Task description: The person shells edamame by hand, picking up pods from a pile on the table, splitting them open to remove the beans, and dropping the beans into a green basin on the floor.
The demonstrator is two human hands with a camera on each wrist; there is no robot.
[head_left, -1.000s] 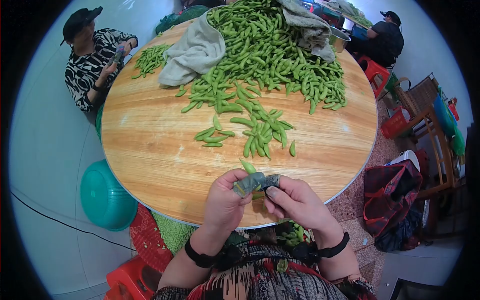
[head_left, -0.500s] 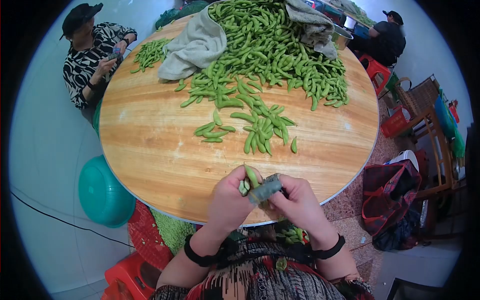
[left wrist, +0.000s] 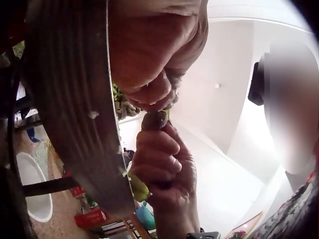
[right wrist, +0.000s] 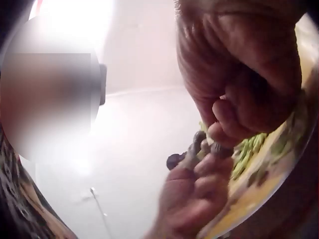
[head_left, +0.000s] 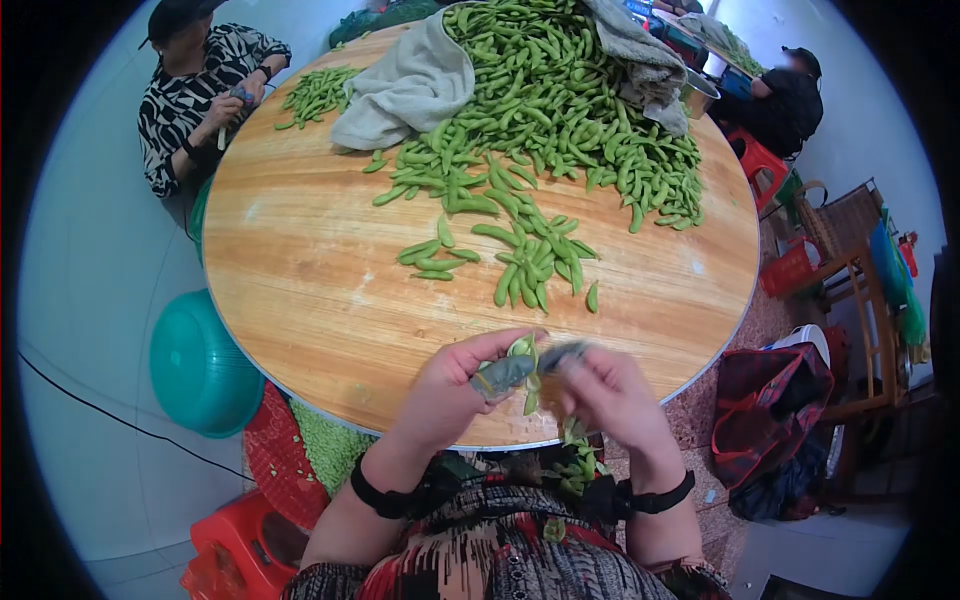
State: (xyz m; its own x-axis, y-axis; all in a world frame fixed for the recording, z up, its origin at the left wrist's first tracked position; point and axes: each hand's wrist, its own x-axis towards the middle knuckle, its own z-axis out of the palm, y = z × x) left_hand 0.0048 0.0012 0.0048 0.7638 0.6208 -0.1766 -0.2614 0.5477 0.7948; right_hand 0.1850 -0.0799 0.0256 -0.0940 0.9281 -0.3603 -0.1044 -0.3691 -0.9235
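In the head view my left hand [head_left: 450, 390] is over the table's near edge, pinching a green soybean pod [head_left: 530, 395] that looks split, with pale green inside. A grey wrap [head_left: 505, 376] covers its thumb. Just to the right is my right hand [head_left: 610, 395], fingers curled and blurred, with a dark wrap [head_left: 562, 354] on a fingertip; I cannot tell if it pinches anything. Below it a piece of husk [head_left: 573, 432] shows. The right wrist view has the fingertips of both hands close together. Loose pods [head_left: 535, 270] lie ahead on the table.
A large pod heap [head_left: 560, 100] with grey cloths [head_left: 410, 95] covers the far side of the round wooden table [head_left: 300, 270]. Left of it sits another person [head_left: 205, 100]. A teal basin [head_left: 195, 365], shelled beans [head_left: 335, 450] and a red stool [head_left: 245, 540] are at lower left.
The pod between my hands now shows its pale inside. My right hand has drawn away to the right from the left, and a piece of husk appears beneath it.
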